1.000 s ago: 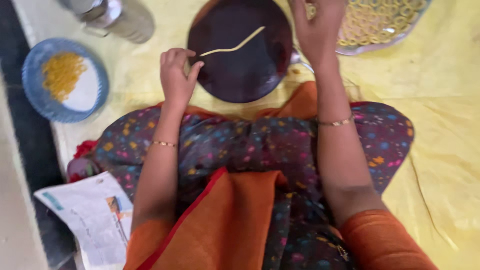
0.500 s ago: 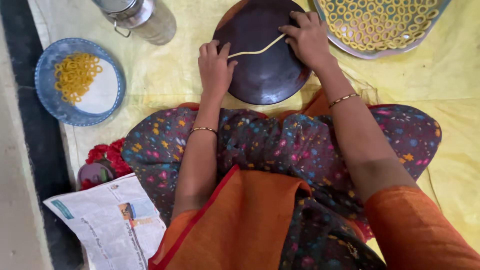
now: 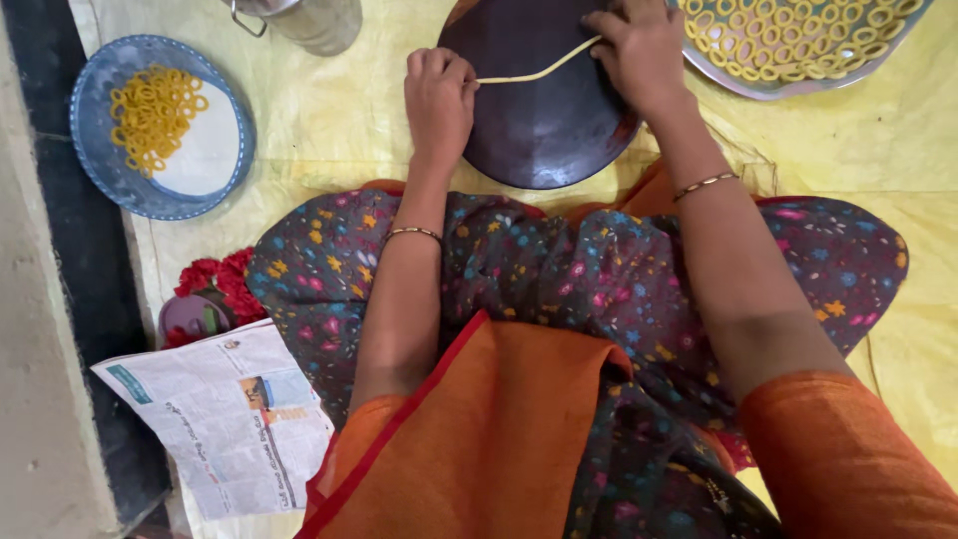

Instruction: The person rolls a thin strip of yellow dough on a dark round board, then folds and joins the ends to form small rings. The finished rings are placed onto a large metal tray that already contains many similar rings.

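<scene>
Right now I pinch a thin dough strand [image 3: 539, 70] between both sets of fingers, left hand [image 3: 439, 100] and right hand [image 3: 644, 55], above the dark round board [image 3: 539, 130]. It looks soft, light, easily torn; I'd hold the ends.

Ring tray [image 3: 798, 85], steel can [image 3: 309, 20] cut off by top edge; dough strand [image 3: 539, 70] ends hidden under fingers

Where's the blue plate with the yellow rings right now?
In the head view, the blue plate lies upper left on the yellow sheet, left of the dark round board and left hand.
</scene>
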